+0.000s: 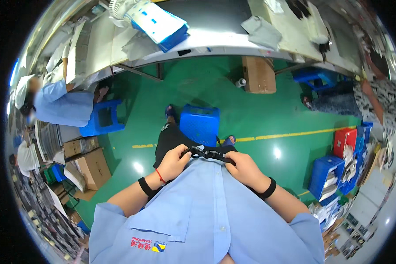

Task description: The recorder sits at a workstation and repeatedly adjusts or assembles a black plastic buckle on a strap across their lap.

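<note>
At my waist, in front of the light blue shirt (207,193), runs a black strap with a buckle (204,152). My left hand (174,163) is closed on the strap's left part, thumb on top. On the other side my right hand (245,168) pinches the right part of it. The buckle pieces sit between the two hands; whether they are joined I cannot tell. Each wrist has a black band, and a red cord is on the left one. Just beyond the hands stands a blue plastic stool (200,121), close to my legs.
A long worktable (215,20) spans the far side, carrying a stack of blue-and-white sheets (156,22). Beneath it stands a cardboard box (258,75). Seated people (64,103) are at left and right. Blue crates (325,176) stand at right, cartons (93,169) at left.
</note>
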The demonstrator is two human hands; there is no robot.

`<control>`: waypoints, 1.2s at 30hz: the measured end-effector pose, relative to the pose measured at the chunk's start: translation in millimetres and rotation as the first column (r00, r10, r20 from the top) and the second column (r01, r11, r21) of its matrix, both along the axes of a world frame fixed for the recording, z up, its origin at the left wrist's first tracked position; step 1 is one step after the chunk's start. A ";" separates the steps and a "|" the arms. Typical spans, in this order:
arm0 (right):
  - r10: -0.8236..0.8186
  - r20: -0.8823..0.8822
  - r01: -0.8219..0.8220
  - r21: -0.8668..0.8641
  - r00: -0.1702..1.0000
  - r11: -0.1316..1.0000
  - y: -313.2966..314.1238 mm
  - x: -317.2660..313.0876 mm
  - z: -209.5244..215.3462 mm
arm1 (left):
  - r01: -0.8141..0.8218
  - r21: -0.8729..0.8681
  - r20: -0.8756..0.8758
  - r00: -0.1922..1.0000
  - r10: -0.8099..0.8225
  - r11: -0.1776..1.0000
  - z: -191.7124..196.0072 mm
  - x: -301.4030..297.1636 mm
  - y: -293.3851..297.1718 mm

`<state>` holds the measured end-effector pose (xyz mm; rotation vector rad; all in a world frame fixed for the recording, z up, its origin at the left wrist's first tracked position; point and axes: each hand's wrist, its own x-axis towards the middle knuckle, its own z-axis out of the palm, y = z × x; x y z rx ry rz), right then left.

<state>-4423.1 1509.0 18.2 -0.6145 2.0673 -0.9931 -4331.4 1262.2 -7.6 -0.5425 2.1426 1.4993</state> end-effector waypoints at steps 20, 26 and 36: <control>0.139 -0.375 -0.205 -0.141 0.917 0.969 -164.5 -231.3 -24.6 | -0.100 0.182 0.022 0.995 0.097 0.978 -29.7 -187.6 -126.9; 0.237 -0.282 -0.275 -0.102 0.930 0.956 -177.3 -269.8 -73.2 | -0.357 0.432 0.130 0.933 0.335 0.828 -90.6 -195.0 -113.2; 0.324 -0.237 -0.352 -0.089 0.916 0.932 -189.7 -260.1 -198.9 | -0.010 0.304 -0.097 0.994 0.041 0.953 -196.6 -216.2 -126.6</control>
